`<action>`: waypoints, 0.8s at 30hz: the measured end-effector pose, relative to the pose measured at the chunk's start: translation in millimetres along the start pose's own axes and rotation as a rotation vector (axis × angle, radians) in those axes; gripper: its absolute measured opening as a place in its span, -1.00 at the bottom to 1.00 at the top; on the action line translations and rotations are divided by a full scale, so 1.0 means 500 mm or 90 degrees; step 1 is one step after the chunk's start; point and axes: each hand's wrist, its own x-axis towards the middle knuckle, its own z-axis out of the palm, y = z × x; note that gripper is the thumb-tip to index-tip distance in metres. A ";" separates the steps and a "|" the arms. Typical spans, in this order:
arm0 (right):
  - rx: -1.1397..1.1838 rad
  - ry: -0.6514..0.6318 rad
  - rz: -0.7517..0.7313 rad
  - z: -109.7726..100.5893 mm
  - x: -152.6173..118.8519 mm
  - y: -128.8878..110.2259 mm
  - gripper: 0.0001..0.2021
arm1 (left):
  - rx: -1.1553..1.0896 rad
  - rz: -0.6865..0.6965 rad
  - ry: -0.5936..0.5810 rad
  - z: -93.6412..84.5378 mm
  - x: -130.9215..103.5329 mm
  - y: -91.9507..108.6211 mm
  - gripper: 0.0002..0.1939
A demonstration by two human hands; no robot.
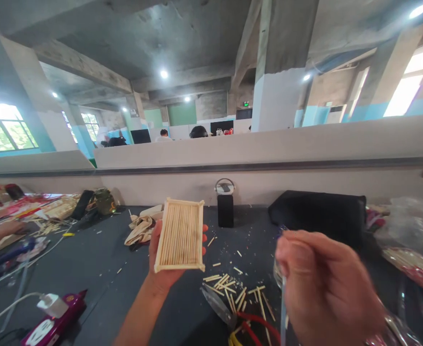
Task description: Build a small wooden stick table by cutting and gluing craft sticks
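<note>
My left hand (pixel 177 276) holds up a small shallow tray (pixel 181 235) made of thin wooden sticks laid side by side, with a raised stick rim. Its fingers wrap round from behind, and some fingertips show past the right edge. My right hand (pixel 326 283) is raised at the right, apart from the tray, with thumb and fingers pinched together. What it pinches is hidden; a thin pale translucent strip (pixel 283 312) shows just below the fingers, but I cannot tell whether it is held. Below the tray lie cut wooden sticks (pixel 229 283) and pliers (pixel 220 305) with red and yellow handles.
A purple power strip (pixel 53 322) with a white plug (pixel 53 305) sits front left. Behind stand a phone (pixel 225 211), crumpled cloth (pixel 144 226) and a black case (pixel 319 216). Plastic packets (pixel 413 259) lie right. Another person's arm (pixel 2 235) works far left. A partition (pixel 254 149) borders the table.
</note>
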 end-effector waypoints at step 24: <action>-0.038 -0.394 0.034 0.038 -0.046 -0.003 -0.87 | 1.211 -0.153 -0.093 -0.055 -0.248 -0.012 0.12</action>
